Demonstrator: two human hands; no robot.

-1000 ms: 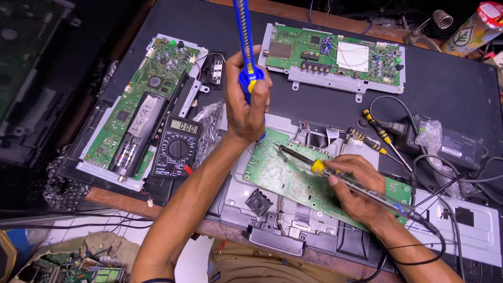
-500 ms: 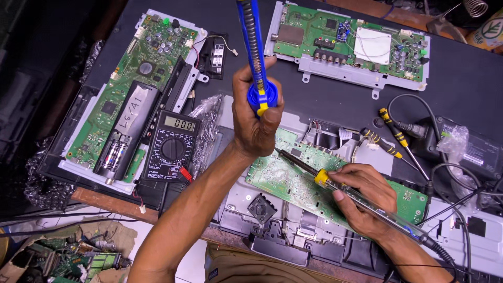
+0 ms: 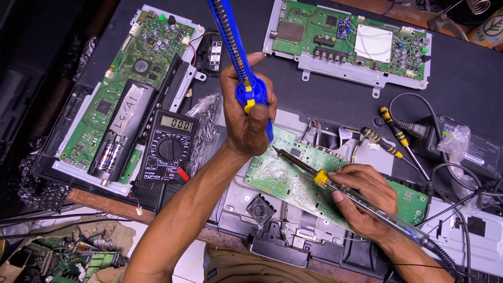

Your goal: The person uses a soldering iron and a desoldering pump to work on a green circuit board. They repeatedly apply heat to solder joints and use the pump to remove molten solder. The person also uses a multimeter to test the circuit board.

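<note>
My left hand point(image 3: 246, 112) grips a blue desoldering pump point(image 3: 236, 57) held upright, thumb on its yellow button, its tip pointing down at the near edge of a green circuit board point(image 3: 285, 175). My right hand point(image 3: 361, 196) holds a soldering iron point(image 3: 309, 170) like a pen, its dark tip resting on that board just below the pump's tip. The iron's cable runs off toward the lower right. The board lies on a grey metal chassis point(image 3: 236, 204) in front of me.
A black digital multimeter point(image 3: 170, 147) lies left of my forearm. A second circuit board point(image 3: 131, 68) sits at the left, a third board point(image 3: 351, 39) at the top right. Two yellow-and-black screwdrivers point(image 3: 393, 133) and tangled cables lie to the right. Scrap boards sit at the lower left.
The view has shifted and my left hand with the pump has come down closer to the board. My right hand keeps the iron's tip on the same spot.
</note>
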